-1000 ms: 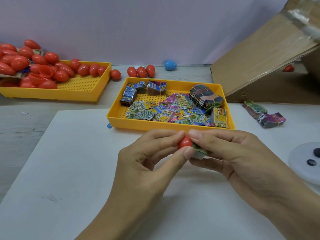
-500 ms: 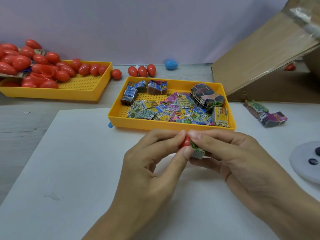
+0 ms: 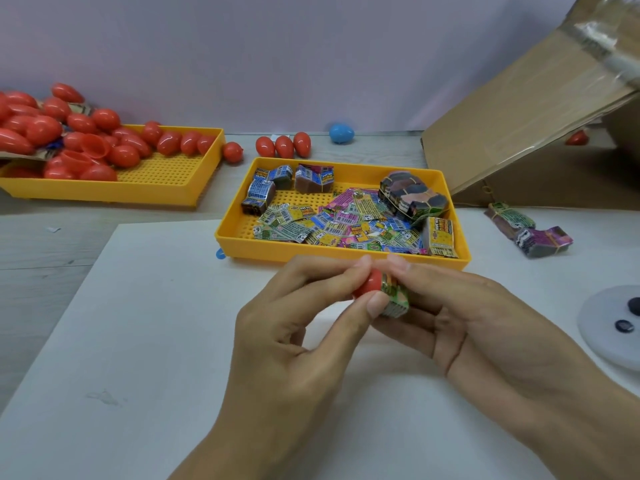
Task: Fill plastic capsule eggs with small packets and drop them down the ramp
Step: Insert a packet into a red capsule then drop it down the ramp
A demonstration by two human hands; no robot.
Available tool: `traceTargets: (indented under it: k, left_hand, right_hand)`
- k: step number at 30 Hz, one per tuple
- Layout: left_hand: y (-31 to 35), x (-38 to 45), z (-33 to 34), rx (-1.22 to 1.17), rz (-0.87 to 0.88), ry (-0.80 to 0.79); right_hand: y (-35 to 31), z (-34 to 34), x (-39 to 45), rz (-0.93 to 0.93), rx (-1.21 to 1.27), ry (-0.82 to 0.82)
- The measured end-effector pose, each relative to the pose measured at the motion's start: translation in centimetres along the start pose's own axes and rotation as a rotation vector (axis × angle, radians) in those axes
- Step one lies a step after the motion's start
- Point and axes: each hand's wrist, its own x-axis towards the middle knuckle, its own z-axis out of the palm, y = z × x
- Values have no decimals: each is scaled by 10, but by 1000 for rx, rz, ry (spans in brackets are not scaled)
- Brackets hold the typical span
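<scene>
Packet now apparently deeper in red egg half.

both hands pinch red egg

Head-worn camera looks forward and down, close over hands.

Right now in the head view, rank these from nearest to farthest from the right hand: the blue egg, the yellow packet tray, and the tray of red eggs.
From the right hand:
1. Yellow packet tray, just beyond the fingers.
2. Blue egg, at the back by the wall.
3. Tray of red eggs, far back left.
</scene>
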Motion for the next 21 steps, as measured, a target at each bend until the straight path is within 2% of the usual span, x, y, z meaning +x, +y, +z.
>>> traceTargets:
  k: [4, 10, 21]
  left_hand:
    - [-2, 0, -1, -150, -46, 49]
    - [-1, -1, -1, -248, -121, -19]
    - [8, -1, -5, -207, -249, -91]
  right_hand:
    - [-4, 2, -2, 41, -27, -48]
    - [-8, -1, -3, 10, -59, -49]
    - [-4, -5, 0, 15, -33, -31]
